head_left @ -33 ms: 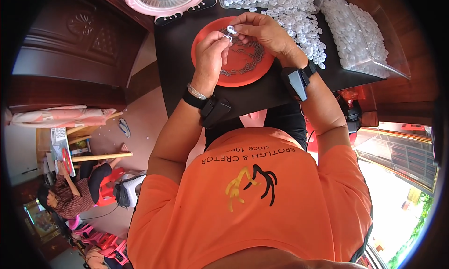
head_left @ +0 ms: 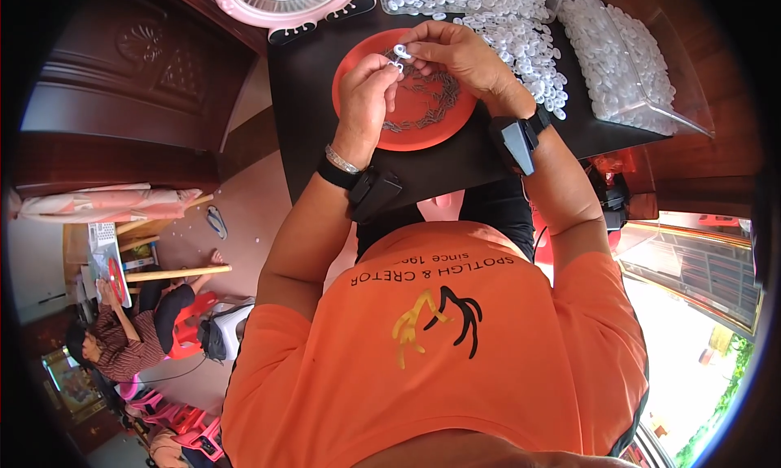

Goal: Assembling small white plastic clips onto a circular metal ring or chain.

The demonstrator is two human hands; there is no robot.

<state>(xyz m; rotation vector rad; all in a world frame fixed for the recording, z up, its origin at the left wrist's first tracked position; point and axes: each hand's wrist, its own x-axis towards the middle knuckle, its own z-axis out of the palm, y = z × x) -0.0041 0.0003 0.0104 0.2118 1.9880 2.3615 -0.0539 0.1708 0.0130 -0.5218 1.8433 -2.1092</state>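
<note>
Nothing visibly moves since the earlier frame, so the joint handling stands unchanged: the left hand (head_left: 364, 102) pinches a small white piece (head_left: 396, 65); the right hand (head_left: 470, 59), its fingertips closed, pinches a white ring (head_left: 402, 51) just beyond. Whether they touch is too small to tell. Below the grip lies the red plate (head_left: 431, 137).

The orange T-shirt (head_left: 521, 346) has two rows of dark letters (head_left: 443, 274), upside down, with some numbers. Nearer is a yellow and black logo (head_left: 446, 301).

Dk brn door (head_left: 102, 85), pinkish flr (head_left: 254, 224)
</note>
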